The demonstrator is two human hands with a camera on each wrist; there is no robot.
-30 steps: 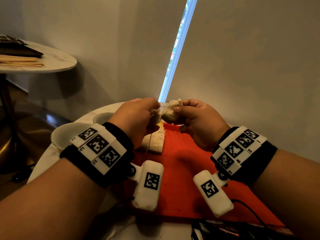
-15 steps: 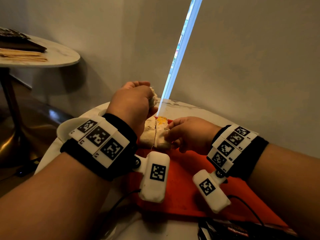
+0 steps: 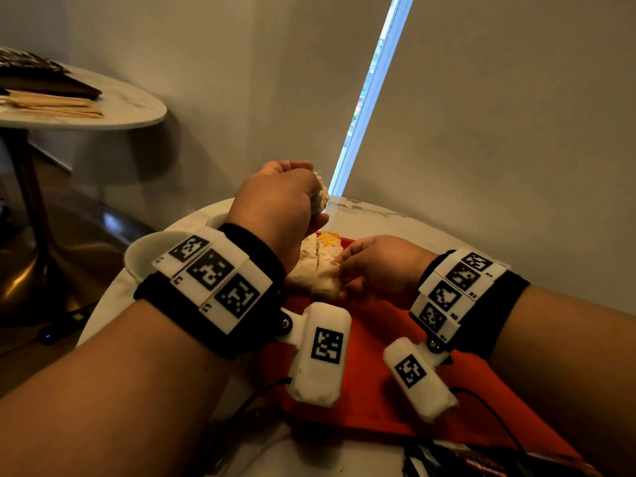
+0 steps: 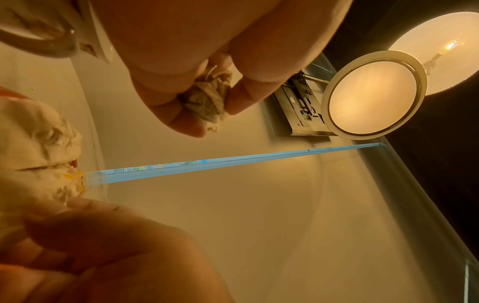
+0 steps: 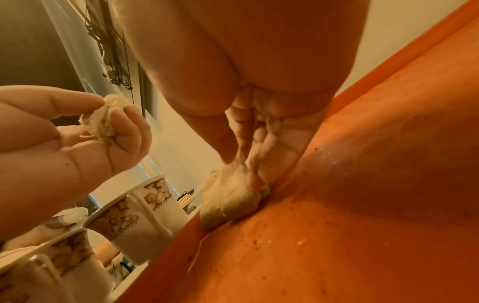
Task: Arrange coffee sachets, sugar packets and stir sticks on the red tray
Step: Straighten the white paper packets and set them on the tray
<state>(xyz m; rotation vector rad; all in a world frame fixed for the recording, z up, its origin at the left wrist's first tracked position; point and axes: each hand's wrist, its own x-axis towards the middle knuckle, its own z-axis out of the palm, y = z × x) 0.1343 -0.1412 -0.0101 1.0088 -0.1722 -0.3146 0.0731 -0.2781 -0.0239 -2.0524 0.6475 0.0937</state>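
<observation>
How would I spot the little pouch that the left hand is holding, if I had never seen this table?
Start at the red tray on the round marble table. At its far end cream pouches lie flat side by side, the right hand pinching one. The left hand above them pinches the held pouch, the only one crumpled and off the tray.

Bare forearms, no sleeves. Black wristband [image 3: 254, 256] on left wrist, another black band [image 3: 506, 315] on right. White plates with three square black-and-white marker tags [image 3: 210, 270] on each band. White rounded camera pod [image 3: 323, 352] screwed under each wrist, one tag apiece. Thin black cable [image 3: 488, 411] trailing off right pod.
</observation>
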